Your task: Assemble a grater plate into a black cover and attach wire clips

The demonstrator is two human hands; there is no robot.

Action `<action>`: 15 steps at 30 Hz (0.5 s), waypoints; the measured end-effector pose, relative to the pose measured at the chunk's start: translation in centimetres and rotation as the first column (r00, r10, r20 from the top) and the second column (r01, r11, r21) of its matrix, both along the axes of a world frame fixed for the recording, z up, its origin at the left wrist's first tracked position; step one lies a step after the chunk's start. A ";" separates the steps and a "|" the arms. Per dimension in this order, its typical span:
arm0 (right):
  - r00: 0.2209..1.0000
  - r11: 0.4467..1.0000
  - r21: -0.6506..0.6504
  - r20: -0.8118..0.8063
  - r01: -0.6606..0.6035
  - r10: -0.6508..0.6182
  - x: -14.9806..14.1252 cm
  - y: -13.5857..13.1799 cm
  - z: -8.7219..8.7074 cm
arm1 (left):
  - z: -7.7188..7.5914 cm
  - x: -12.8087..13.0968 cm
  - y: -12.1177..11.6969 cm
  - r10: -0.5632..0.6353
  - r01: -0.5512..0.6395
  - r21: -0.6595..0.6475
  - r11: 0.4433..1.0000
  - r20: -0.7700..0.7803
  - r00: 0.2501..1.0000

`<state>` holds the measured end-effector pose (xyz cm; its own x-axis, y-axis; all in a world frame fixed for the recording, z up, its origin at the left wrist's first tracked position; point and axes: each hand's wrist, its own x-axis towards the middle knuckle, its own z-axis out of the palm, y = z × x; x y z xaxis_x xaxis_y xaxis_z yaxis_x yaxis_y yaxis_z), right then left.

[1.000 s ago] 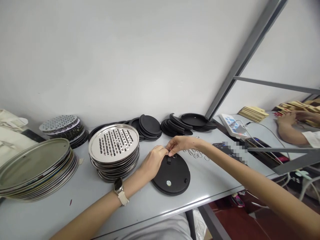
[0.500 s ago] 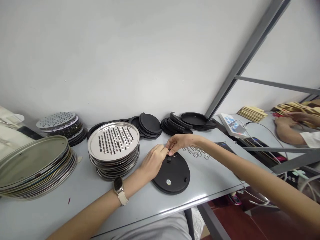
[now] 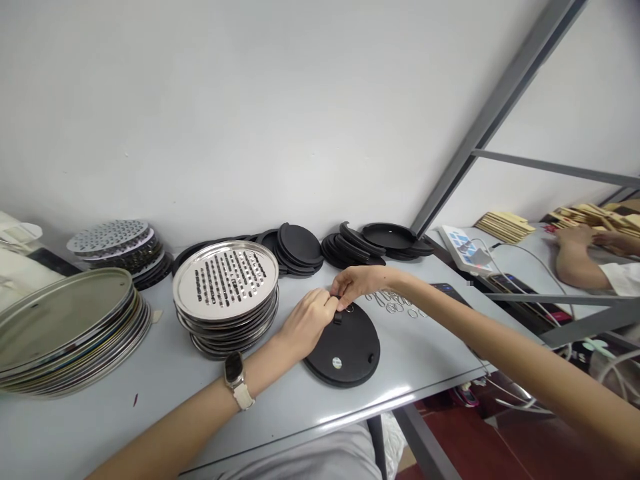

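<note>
A round black disc [image 3: 347, 363] lies on the table in front of me, with a small round sticker, a black nub near its right rim and a short black tab near its top. Both my hands meet over the disc's top left edge. My left hand [image 3: 311, 320], its wrist wearing a watch [image 3: 234, 368], is closed with the fingertips pressed together. My right hand [image 3: 356, 285] reaches in from the right, thumb and fingers in a pinch against the left fingertips. A small metal ring [image 3: 349, 309] shows just below the right fingers. Whatever the fingertips grip is hidden.
Several loose metal rings [image 3: 395, 303] lie right of the disc. A stack of round metal plates [image 3: 225, 313] and larger round plates [image 3: 65, 320] stand left. Black discs [image 3: 301, 247] lean along the wall. Beyond a grey frame [image 3: 495, 113], another person's hands [image 3: 575, 243] are near wooden pieces.
Both hands stay pinched together at the disc's edge, with barely any shift of the fingers. The view has shifted slightly. The other person's hand has moved a little.
</note>
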<state>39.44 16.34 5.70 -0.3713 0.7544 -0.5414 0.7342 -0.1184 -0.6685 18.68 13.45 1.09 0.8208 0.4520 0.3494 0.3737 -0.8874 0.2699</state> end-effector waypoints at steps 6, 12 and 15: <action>0.999 0.999 0.032 0.031 0.011 -0.012 0.1 -0.4 0.1 | 0.1 -0.5 -0.2 -0.020 0.029 -0.137 0.990 0.065 0.998; 1.000 1.000 0.026 0.016 0.012 -0.012 0.1 -0.4 0.2 | -0.2 -0.5 -0.1 0.020 0.015 -0.218 0.976 0.158 0.987; 1.000 1.000 0.001 -0.004 0.016 -0.016 0.2 -0.1 -0.2 | -0.3 -0.3 0.2 0.040 0.006 -0.232 0.973 0.194 0.980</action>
